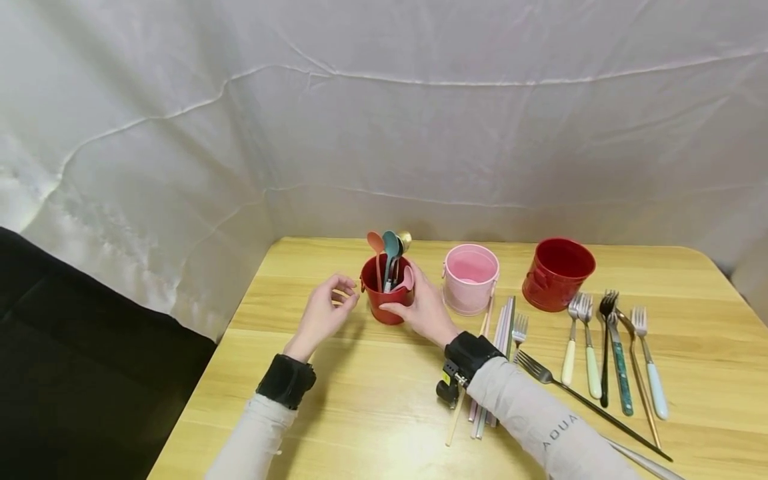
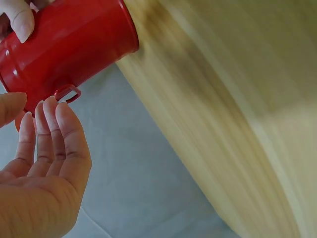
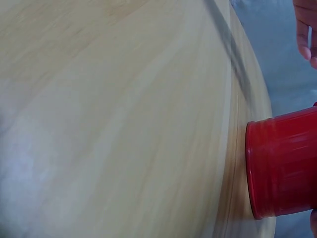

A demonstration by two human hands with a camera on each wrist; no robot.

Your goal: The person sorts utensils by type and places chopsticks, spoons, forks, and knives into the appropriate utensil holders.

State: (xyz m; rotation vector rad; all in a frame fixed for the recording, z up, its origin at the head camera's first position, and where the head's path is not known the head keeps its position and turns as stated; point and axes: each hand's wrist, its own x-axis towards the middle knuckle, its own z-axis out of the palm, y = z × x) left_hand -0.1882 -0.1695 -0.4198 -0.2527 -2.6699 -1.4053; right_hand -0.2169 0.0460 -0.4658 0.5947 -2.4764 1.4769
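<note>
A small red bucket [image 1: 384,311] stands at the back left of the table with several spoons in it. An orange spoon [image 1: 376,242] and a teal spoon [image 1: 391,245] lean upright above the rim, and a pink spoon [image 1: 405,279] lies lower at the right. My right hand [image 1: 425,310] grips the bucket's right side, thumb across the front and fingers round the back. By the left side, next to the small wire ear [image 2: 68,92], my left hand [image 1: 326,313] hovers with relaxed, slightly bent fingers and holds nothing.
Right of the filled bucket stand a pink bucket [image 1: 471,298] and another red bucket [image 1: 540,293]. Chopsticks [image 1: 501,333] lie under and beside my right forearm. Several forks [image 1: 589,347] are spread at the right. Fabric [image 1: 384,147] hangs behind the table.
</note>
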